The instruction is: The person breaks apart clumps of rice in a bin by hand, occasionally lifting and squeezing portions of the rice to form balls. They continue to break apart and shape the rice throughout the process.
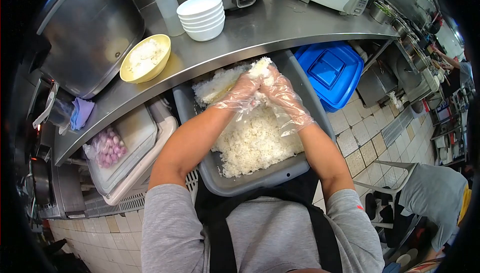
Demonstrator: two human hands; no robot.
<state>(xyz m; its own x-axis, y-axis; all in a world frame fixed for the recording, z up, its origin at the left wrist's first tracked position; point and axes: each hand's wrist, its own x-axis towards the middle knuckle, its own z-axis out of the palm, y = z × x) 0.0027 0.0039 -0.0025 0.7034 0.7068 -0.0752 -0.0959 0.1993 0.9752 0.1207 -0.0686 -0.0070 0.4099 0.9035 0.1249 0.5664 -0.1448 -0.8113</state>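
Note:
Cooked rice (260,140) lies spread in a grey tub (227,185) in front of my body. Over its far half, my left hand (244,92) and my right hand (283,93) come together, each in a clear plastic glove. Between them they hold a clump of rice (261,68), which shows above the fingers. The fingers of both hands curl around it, partly hidden by glove and rice. A crumpled clear plastic bag (220,84) lies at the tub's far left, beside my left hand.
A steel counter (280,25) beyond the tub bears a yellow bowl (162,65) of rice, stacked white bowls (202,32), a squeeze bottle (170,13) and a large pot (95,38). A blue lidded bin (332,70) stands right. Pink-purple bulbs (110,148) lie bagged at left. A person (432,198) sits at right.

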